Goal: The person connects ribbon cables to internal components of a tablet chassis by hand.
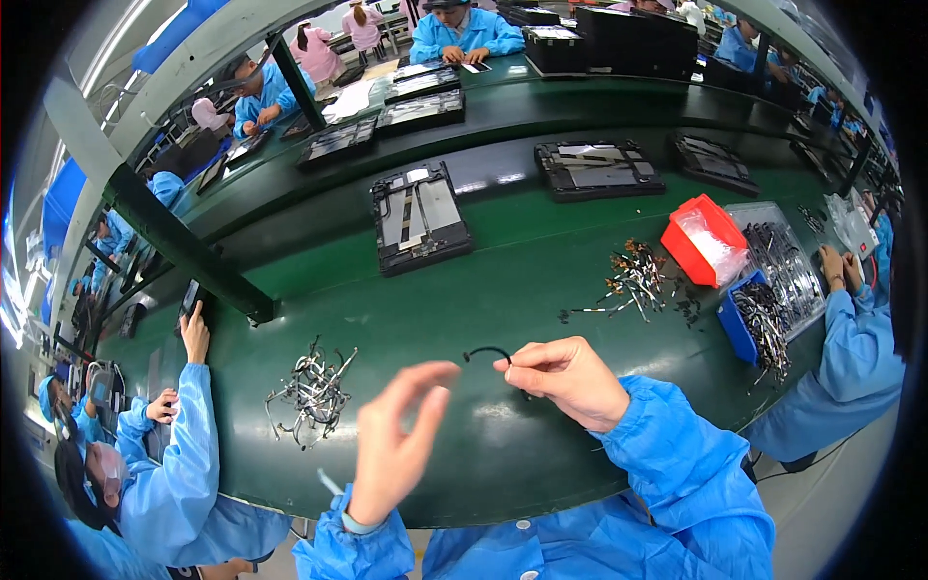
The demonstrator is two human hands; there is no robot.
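In front of me, over the green table (387, 329), my right hand (570, 380) pinches a short, curved black cable (490, 350) between thumb and fingertips. The cable's free end bends toward the left and has a small dark tip. My left hand (401, 430) is raised just left of it, thumb and fingers apart, holding nothing. Beside that hand lies a tangled heap of short black-and-silver cables (311, 394). Farther off to the right is a looser pile of small cables with brownish ends (638, 275), with tiny black pieces (688, 307) scattered next to it.
On the right stand a red bin (681, 246) holding clear plastic, a blue bin (737, 327) full of cables and a clear tray (807, 290). Black device frames (454, 227) lie along the far side. A dark green post (193, 246) rises at left. Co-workers in blue sit at both sides.
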